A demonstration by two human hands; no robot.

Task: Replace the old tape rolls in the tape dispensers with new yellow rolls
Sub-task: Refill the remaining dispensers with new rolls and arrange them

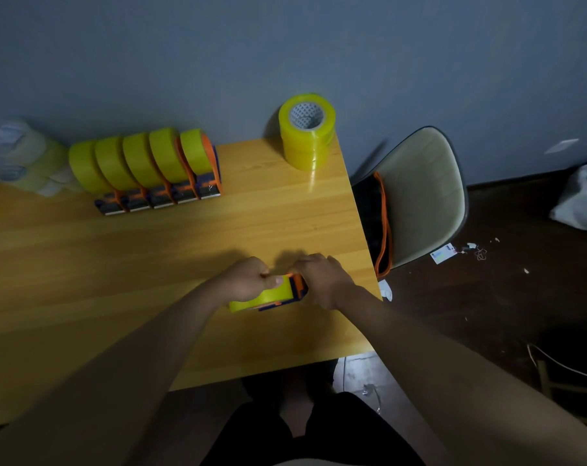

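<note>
dispenser (297, 288) | long axis left-right | both hands (248, 279) gripping

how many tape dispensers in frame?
6. Five stand in a row at the table's back left, each loaded with a yellow roll. One lies near the front edge, gripped by the left hand and right hand. None seem hidden.

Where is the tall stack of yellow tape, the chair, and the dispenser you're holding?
Stack of yellow tape rolls (306, 146): head view, on its yellow side wall.
Chair (419, 183): head view, on the pale seat.
Held tape dispenser (298, 286): head view, on its orange and blue frame between the hands.
</note>
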